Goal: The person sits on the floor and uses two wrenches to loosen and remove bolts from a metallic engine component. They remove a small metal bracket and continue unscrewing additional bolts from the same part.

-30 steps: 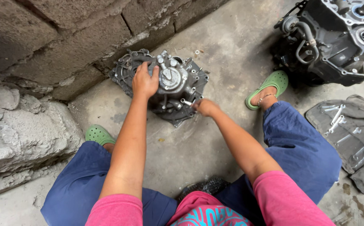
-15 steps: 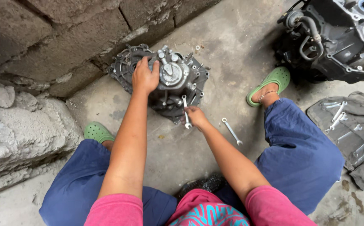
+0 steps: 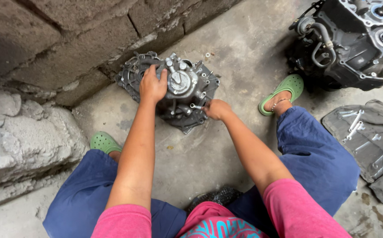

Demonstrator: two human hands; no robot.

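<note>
1. Nearest, pink sleeves and blue trousers (image 3: 314, 163) frame the view; the person squats on the concrete floor (image 3: 200, 154) in green clogs (image 3: 288, 86).
2. Further out, the right hand (image 3: 217, 109) has its grip pinched together on a small silvery tool (image 3: 196, 106), whose tip meets the near edge of the grey engine cover (image 3: 173, 88).
3. Beside it, the left hand (image 3: 152, 86) lies flat on top of the cover, fingers spread and pressing down, its grip apart and closed on nothing.
4. That cover lies on the floor just before the block wall (image 3: 68, 39), with a small bolt (image 3: 207, 55) loose behind it.
5. Off to the right, a grey cloth (image 3: 376, 132) carries a row of wrenches (image 3: 354, 125).
6. Farthest, at the top right, stands a dark engine block (image 3: 354, 39).
</note>
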